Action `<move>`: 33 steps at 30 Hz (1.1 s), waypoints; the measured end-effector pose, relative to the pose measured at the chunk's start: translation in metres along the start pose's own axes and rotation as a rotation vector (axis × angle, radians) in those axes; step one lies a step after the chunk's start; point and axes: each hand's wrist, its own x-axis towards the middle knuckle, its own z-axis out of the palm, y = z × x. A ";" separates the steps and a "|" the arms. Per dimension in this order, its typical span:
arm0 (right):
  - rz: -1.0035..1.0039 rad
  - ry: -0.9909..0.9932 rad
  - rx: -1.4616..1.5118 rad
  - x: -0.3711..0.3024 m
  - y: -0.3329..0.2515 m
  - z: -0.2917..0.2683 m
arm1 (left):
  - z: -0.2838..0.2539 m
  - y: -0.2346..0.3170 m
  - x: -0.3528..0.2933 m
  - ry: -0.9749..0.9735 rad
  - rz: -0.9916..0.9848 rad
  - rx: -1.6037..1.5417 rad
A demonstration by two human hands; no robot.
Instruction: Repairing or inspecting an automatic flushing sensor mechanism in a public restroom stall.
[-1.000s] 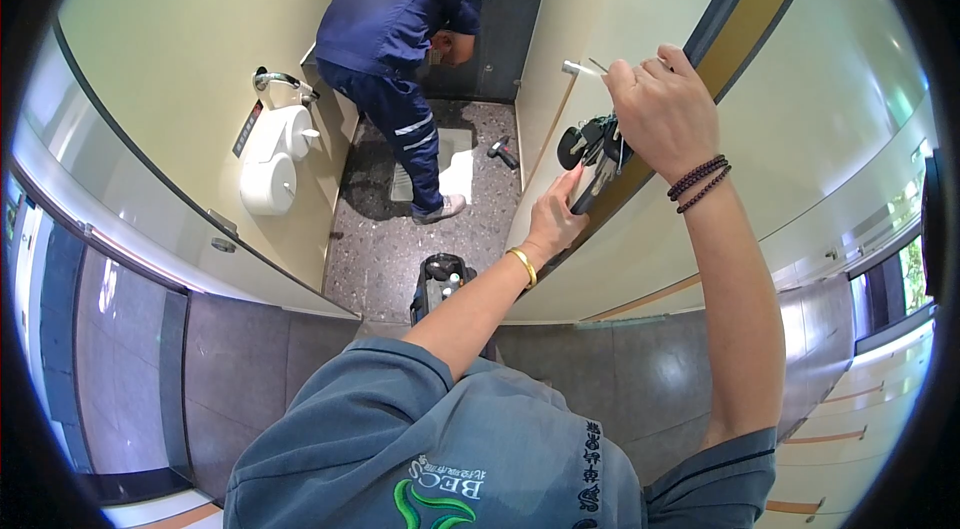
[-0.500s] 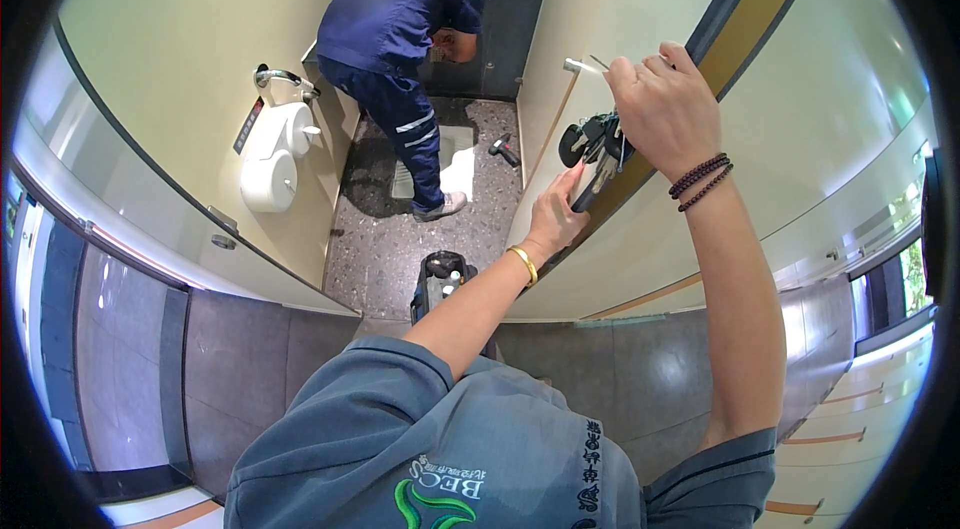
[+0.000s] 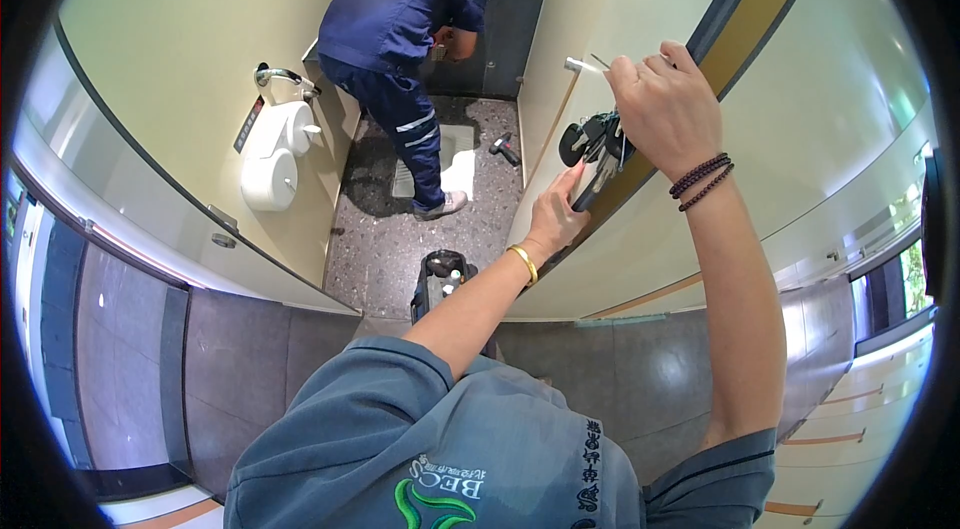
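Observation:
My right hand (image 3: 665, 109) is closed near the edge of a cream stall door (image 3: 790, 119), two dark beaded bracelets on its wrist. A thin metal tip sticks out past its fingers. Below the fingers hangs a bunch of keys (image 3: 597, 141) with dark fobs. Lower on the same door edge is my left hand (image 3: 557, 219), a gold bangle on its wrist. One finger is stretched up toward the keys; thumb and fingers sit around the dark door edge. The right hand hides what its fingertips touch.
Inside the stall a person in dark blue workwear (image 3: 400, 19) bends over by the far wall, beside a squat toilet (image 3: 458, 144). A red-and-black tool (image 3: 505, 150) lies on the speckled floor. White paper dispensers (image 3: 268, 181) hang left; a dark tool bag (image 3: 424, 291) stands at the entrance.
My hands and the keys stay almost where they were. The bent person has shifted very slightly.

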 end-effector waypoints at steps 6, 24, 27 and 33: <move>-0.002 0.021 0.010 0.000 0.000 0.001 | -0.001 0.000 0.000 -0.009 -0.016 -0.014; 0.007 0.000 0.044 -0.003 0.001 0.004 | 0.000 0.004 0.000 -0.059 -0.056 -0.014; -0.002 -0.009 -0.002 -0.002 0.001 0.001 | -0.006 0.011 0.001 -0.094 -0.093 -0.048; -0.003 0.008 0.005 0.000 -0.001 0.000 | -0.010 0.013 -0.001 -0.087 -0.091 -0.020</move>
